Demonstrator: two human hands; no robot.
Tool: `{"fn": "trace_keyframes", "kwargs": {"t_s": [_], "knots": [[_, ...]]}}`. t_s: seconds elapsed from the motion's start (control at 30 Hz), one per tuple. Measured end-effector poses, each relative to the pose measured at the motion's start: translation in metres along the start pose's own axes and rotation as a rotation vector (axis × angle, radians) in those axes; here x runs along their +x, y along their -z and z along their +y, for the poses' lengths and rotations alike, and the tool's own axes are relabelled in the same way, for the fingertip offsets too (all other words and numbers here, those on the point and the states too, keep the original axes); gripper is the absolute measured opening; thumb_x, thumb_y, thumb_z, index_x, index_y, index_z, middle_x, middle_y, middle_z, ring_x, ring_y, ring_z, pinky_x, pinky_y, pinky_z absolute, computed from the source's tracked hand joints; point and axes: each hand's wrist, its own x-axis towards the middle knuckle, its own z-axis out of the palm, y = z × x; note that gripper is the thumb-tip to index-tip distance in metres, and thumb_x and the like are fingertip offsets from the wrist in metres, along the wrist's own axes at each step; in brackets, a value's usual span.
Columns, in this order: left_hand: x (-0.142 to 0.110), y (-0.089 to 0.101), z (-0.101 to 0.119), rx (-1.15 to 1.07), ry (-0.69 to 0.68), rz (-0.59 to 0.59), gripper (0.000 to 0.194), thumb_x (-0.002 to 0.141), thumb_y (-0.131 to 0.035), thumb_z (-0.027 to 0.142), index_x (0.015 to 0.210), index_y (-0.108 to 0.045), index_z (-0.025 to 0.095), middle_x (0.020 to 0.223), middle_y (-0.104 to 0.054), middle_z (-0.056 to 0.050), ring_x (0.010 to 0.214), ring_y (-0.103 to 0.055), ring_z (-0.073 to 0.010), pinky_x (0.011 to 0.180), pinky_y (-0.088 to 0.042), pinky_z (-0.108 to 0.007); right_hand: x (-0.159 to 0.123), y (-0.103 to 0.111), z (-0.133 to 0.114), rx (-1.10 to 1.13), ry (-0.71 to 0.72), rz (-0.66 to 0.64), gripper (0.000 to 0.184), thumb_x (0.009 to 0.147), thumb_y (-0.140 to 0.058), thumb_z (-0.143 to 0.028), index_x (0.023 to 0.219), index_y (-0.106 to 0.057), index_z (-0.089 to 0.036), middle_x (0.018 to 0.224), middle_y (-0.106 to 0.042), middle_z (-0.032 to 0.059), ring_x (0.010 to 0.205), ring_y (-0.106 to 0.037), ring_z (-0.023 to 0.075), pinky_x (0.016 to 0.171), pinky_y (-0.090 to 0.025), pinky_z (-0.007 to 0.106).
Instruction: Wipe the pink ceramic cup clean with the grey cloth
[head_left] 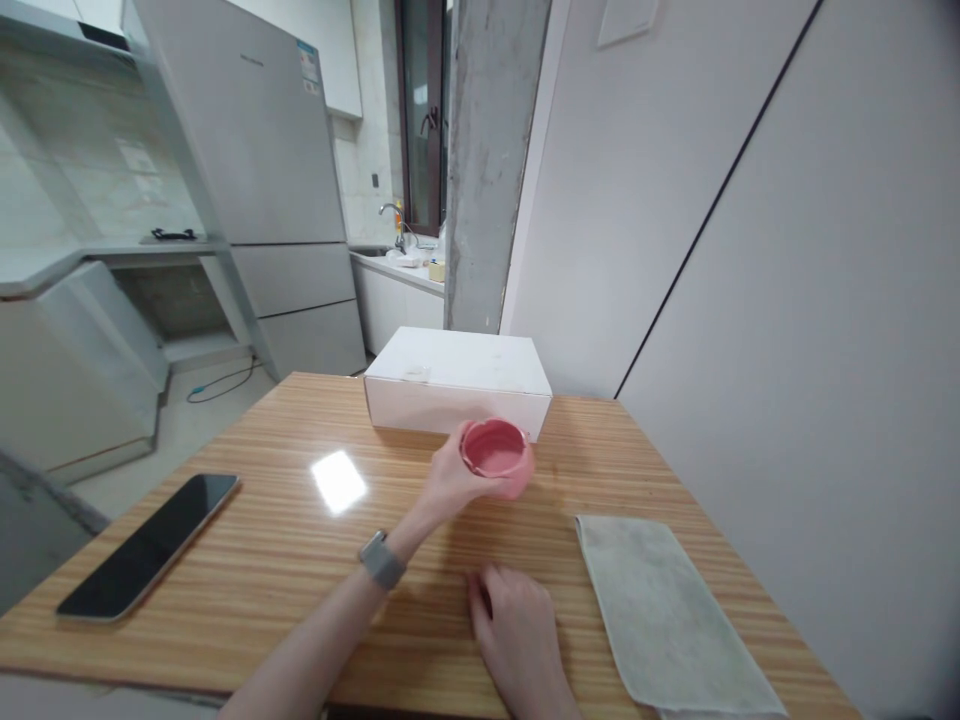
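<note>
My left hand [453, 474], with a grey-banded watch [382, 560] on the wrist, grips a small pink bowl [513, 482] by its left side. The bowl is round with an uneven, notched rim, tilted so that its inside faces me, and nothing shows in it. It is in front of a white box [457, 405]. Nearer to me, my right hand [516, 610] rests on the table with its fingers curled in, and nothing shows in it. To its right lies a folded grey-green cloth [667, 610].
The wood-grain table [292, 560] has a black phone [150, 550] at its left. A white wall [810, 330] runs along the right side. Beyond stand a grey fridge [262, 150], a concrete pillar [491, 170] and a sink counter with a tap [397, 225].
</note>
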Motion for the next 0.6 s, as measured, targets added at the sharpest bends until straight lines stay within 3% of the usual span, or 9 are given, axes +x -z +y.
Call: {"fn": "trace_keyframes", "kwargs": {"t_s": [0.17, 0.3, 0.43, 0.53, 0.6], "knots": [[-0.011, 0.083, -0.019, 0.272, 0.168, 0.296, 0.074, 0.054, -0.079, 0.042, 0.119, -0.05, 0.019, 0.107, -0.067, -0.006, 0.096, -0.064, -0.0233, 0.084, -0.049, -0.035, 0.001, 0.001, -0.002, 0.078, 0.007, 0.023, 0.027, 0.09, -0.045, -0.014, 0.067, -0.057, -0.022, 0.066, -0.065, 0.0003, 0.063, -0.06, 0.0164, 0.059, -0.03, 0.027], [-0.01, 0.125, -0.055, 0.42, 0.23, 0.442, 0.084, 0.048, -0.08, 0.051, 0.12, -0.049, 0.021, 0.109, -0.066, -0.007, 0.098, -0.063, -0.0256, 0.082, -0.048, -0.034, -0.001, 0.003, -0.006, 0.101, 0.018, 0.055, 0.029, 0.092, -0.042, -0.018, 0.068, -0.058, -0.022, 0.068, -0.065, 0.0005, 0.064, -0.061, 0.0171, 0.06, -0.032, 0.027], [-0.009, 0.145, -0.081, 0.443, 0.265, 0.458, 0.084, 0.051, -0.078, 0.054, 0.122, -0.047, 0.021, 0.112, -0.065, -0.008, 0.1, -0.063, -0.026, 0.082, -0.048, -0.033, -0.01, 0.024, 0.017, 0.139, 0.007, 0.194, 0.041, 0.097, -0.033, -0.031, 0.065, -0.056, -0.022, 0.062, -0.062, 0.0007, 0.057, -0.059, 0.0142, 0.057, -0.035, 0.025], [-0.01, 0.147, -0.089, 0.433, 0.269, 0.458, 0.084, 0.051, -0.077, 0.055, 0.122, -0.047, 0.021, 0.113, -0.065, -0.009, 0.101, -0.063, -0.026, 0.082, -0.048, -0.033, -0.023, 0.057, 0.064, -0.023, -0.232, 0.358, 0.044, 0.094, -0.035, -0.047, 0.065, -0.055, -0.022, 0.062, -0.062, 0.0025, 0.054, -0.057, 0.0158, 0.055, -0.038, 0.026], [-0.01, 0.147, -0.092, 0.435, 0.268, 0.457, 0.084, 0.051, -0.077, 0.056, 0.121, -0.048, 0.021, 0.114, -0.064, -0.009, 0.102, -0.062, -0.0264, 0.083, -0.048, -0.033, -0.032, 0.078, 0.101, -0.206, -0.387, 0.386, 0.044, 0.091, -0.033, -0.053, 0.072, -0.057, -0.021, 0.072, -0.065, 0.0068, 0.065, -0.062, 0.022, 0.059, -0.042, 0.031]]}}
